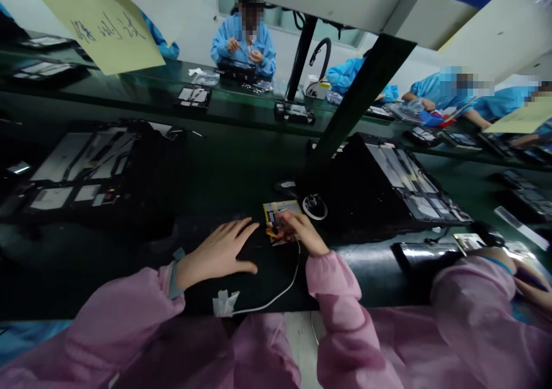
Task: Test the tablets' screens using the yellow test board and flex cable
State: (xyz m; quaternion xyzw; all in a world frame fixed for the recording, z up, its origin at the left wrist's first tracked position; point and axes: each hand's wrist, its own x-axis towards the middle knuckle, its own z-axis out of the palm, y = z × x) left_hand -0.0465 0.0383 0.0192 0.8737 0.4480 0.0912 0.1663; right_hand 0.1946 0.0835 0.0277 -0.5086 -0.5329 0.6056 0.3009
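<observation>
Head view: person in pink sleeves at a dark work mat [259,279]. Landmark is the small yellow board [282,209], lying flat on the mat about mid-frame. Right hand [302,231] sits on the board's near right corner, fingertips [280,223] bunched together and pinched on its near edge; something small and orange shows under them, too blurred to identify. Left hand [219,254] lies just left of the board, palm down on the mat, fingers spread, holding nothing, fingertips close to the board's left edge but not touching it. White cable [276,297] runs from under the right hand, nearer than the board, curving down and left to a crumpled white tape scrap [224,302] at the mat's near edge. Round white ring [314,206] just right of the board, touching nothing visible. Opened black device [409,187] further right of the board, tilted, inner parts exposed. Second opened device [86,164] well to the left of the board, also face up. Shiny dark roll [426,256] right of the board and nearer. Green belt [224,147] beyond the board, with more black trays on it. Co-worker in blue [244,38] seated far beyond the board, both hands raised together. Yellow paper sheet [99,21] hangs above, far left of the board, handwriting unreadable.
</observation>
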